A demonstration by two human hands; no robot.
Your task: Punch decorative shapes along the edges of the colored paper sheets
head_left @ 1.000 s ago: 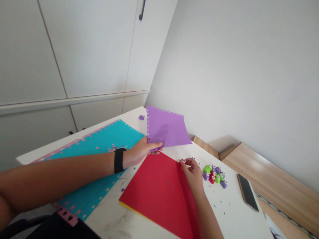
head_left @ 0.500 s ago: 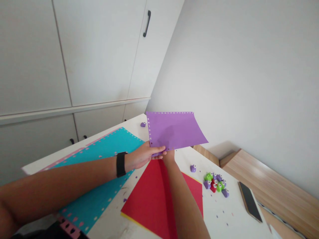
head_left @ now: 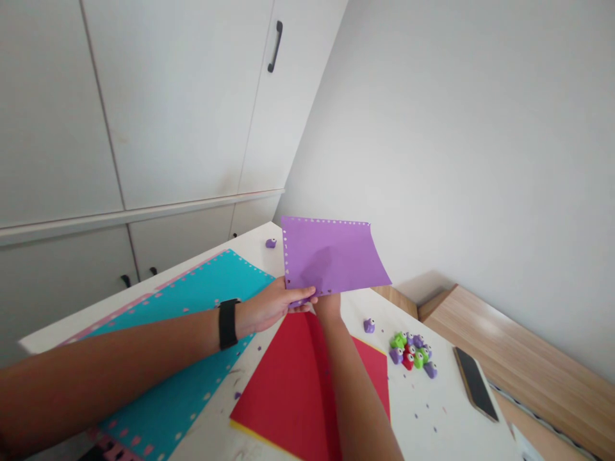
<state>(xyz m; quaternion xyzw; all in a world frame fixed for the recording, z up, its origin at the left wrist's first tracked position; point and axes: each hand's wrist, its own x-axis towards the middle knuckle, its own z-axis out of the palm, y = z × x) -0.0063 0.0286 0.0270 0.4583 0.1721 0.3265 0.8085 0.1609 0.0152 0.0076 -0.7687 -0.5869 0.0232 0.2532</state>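
My left hand [head_left: 281, 302], wearing a black wristband [head_left: 228, 323], pinches the near left corner of a purple sheet of paper [head_left: 346, 256], thumb on top and fingers below. The sheet is raised above the table, and small punched holes run along its far and left edges, with a few at the near edge. My right hand [head_left: 328, 306] reaches under the sheet; its fingers are hidden behind the paper, so what they hold does not show. A red sheet [head_left: 278, 384] over a yellow one lies below my right forearm. A blue sheet [head_left: 206, 288] with punched edges lies beneath my left arm.
Several small purple, green and red craft punches with eyes [head_left: 413, 352] cluster on the white table [head_left: 365, 301]. Single purple ones sit nearer the sheet [head_left: 369, 325] and at the far corner [head_left: 271, 243]. A phone [head_left: 475, 383] lies at the right edge. Tiny paper cut-outs are scattered about.
The view has shifted slightly, so the scene sits a little further left. My left hand still grips the purple sheet, and my right hand stays under it.
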